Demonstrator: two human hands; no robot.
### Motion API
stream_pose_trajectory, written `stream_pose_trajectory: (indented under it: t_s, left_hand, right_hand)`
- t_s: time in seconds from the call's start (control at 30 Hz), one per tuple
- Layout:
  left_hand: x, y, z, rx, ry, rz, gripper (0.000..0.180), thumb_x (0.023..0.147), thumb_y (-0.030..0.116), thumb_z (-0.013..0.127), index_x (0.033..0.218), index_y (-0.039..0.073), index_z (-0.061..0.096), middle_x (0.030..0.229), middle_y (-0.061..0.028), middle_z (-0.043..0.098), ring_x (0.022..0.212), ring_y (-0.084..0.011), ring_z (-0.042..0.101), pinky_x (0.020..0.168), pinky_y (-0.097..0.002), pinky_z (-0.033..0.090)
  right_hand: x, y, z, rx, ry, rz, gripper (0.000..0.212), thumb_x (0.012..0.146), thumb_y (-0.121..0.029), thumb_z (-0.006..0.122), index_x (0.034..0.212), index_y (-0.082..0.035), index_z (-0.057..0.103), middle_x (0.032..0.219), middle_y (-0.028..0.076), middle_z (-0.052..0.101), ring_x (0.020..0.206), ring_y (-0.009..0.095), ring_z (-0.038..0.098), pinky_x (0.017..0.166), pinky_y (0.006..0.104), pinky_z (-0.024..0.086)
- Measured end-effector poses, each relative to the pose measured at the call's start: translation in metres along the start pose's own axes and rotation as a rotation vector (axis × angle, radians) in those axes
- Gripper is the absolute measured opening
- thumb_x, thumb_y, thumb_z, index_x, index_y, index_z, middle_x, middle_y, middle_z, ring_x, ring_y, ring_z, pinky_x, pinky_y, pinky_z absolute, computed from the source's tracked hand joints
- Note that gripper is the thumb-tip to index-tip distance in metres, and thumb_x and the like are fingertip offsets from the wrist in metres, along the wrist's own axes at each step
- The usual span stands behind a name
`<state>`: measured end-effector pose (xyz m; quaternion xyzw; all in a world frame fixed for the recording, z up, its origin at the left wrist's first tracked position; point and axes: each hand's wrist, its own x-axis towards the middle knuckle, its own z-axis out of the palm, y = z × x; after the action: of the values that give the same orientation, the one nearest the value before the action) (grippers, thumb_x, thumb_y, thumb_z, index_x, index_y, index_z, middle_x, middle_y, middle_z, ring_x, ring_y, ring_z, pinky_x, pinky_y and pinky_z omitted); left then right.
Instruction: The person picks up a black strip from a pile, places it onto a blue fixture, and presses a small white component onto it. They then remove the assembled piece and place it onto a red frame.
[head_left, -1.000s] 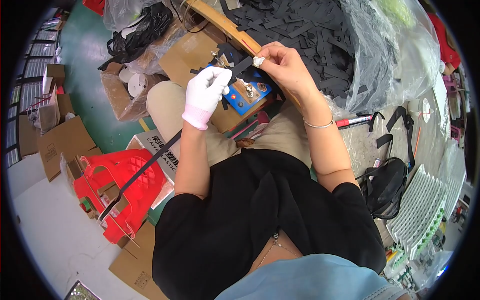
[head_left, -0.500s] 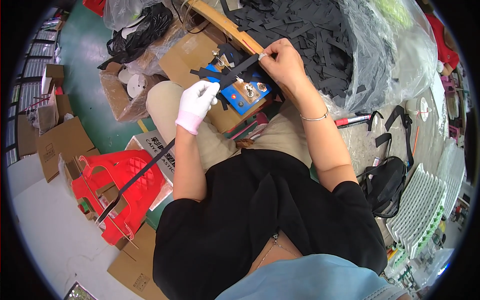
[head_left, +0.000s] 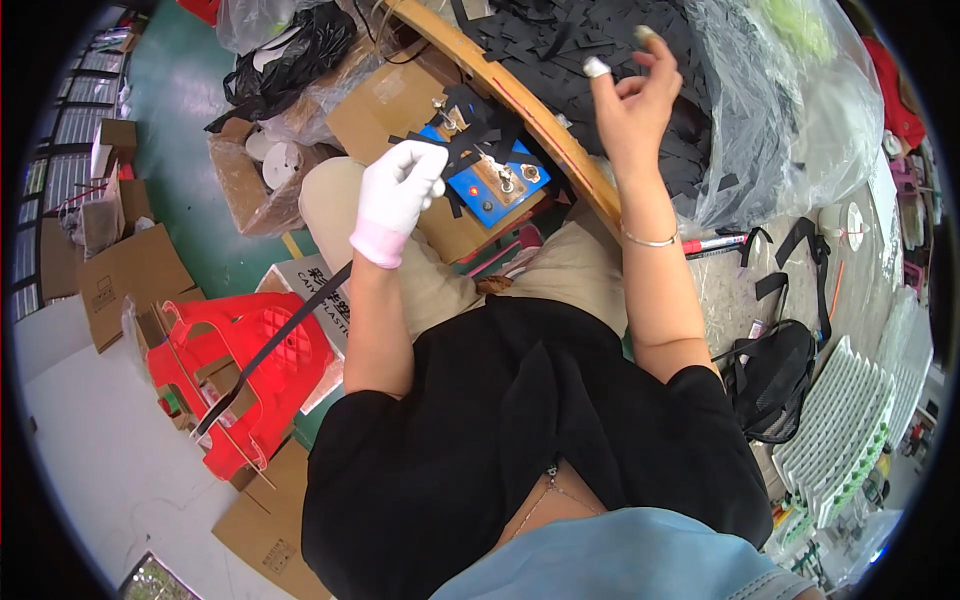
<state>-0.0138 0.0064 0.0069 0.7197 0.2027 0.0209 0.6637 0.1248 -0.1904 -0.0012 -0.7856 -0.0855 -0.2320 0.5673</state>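
Note:
My left hand [head_left: 400, 195], in a white glove with a pink cuff, is closed at the near left of a small blue device [head_left: 490, 208] with metal fittings. A long black strap [head_left: 285, 335] runs up from the lower left and passes behind the left wrist; the closed fingers hide its grip point. Several short black strips [head_left: 480, 125] lie over the device. My right hand [head_left: 638, 115] is raised over a heap of cut black strips [head_left: 530, 45], its fingers apart and holding nothing. White covering wraps its thumb tip, and another fingertip is also covered.
A wooden edge [head_left: 510, 95] separates the device from the heap. Clear plastic sheeting [head_left: 760, 130] borders the heap on the right. At left stand a red plastic stool [head_left: 285, 345] and an open carton with white rolls [head_left: 240, 185]. A black bag [head_left: 775, 375] lies at right.
My right hand has let go of the strip stretched from the left hand and moved right, opening over the heap. My left hand stays closed near the device, shifted very little.

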Motion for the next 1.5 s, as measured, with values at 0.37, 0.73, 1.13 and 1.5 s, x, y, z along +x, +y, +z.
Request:
stream_pose_trajectory:
  t_s: [0.37, 0.73, 1.13, 1.5]
  left_hand:
    - [0.017, -0.003, 0.016, 0.052, -0.015, 0.031, 0.018, 0.085, 0.022, 0.059, 0.083, 0.004, 0.061, 0.060, 0.0018, 0.055, 0.051, -0.0024, 0.044, 0.047, -0.0175, 0.035]
    - [0.014, -0.012, 0.010, 0.034, -0.047, -0.013, 0.018, 0.085, 0.022, 0.059, 0.084, 0.004, 0.062, 0.060, 0.0016, 0.055, 0.051, -0.0028, 0.045, 0.048, -0.0179, 0.035]
    - [0.009, -0.040, -0.014, 0.167, -0.018, -0.110, 0.021, 0.084, 0.024, 0.059, 0.082, 0.003, 0.062, 0.060, 0.0017, 0.055, 0.052, -0.0028, 0.045, 0.048, -0.0190, 0.036]
    - [0.000, -0.025, -0.018, -0.014, 0.002, -0.041, 0.019, 0.085, 0.023, 0.059, 0.083, 0.005, 0.061, 0.061, 0.0025, 0.054, 0.051, -0.0022, 0.044, 0.047, -0.0174, 0.034]
  right_hand:
    - [-0.021, -0.004, 0.011, 0.394, -0.741, 0.355, 0.027, 0.073, -0.020, 0.067, 0.084, 0.004, 0.065, 0.088, 0.004, 0.051, 0.061, 0.005, 0.043, 0.056, 0.0196, 0.037]
    - [-0.025, 0.007, 0.019, 0.123, -0.651, 0.134, 0.016, 0.070, -0.014, 0.066, 0.077, 0.000, 0.064, 0.085, 0.006, 0.053, 0.061, 0.013, 0.051, 0.057, 0.0253, 0.043]
    - [-0.021, 0.010, 0.022, -0.298, -0.604, 0.048, 0.016, 0.070, -0.018, 0.063, 0.075, -0.003, 0.065, 0.090, 0.009, 0.056, 0.077, 0.025, 0.059, 0.070, 0.0339, 0.047]
    - [-0.010, 0.005, 0.015, -0.151, -0.124, -0.023, 0.017, 0.070, -0.016, 0.066, 0.083, -0.007, 0.062, 0.091, 0.009, 0.053, 0.062, 0.020, 0.051, 0.062, 0.0309, 0.046]
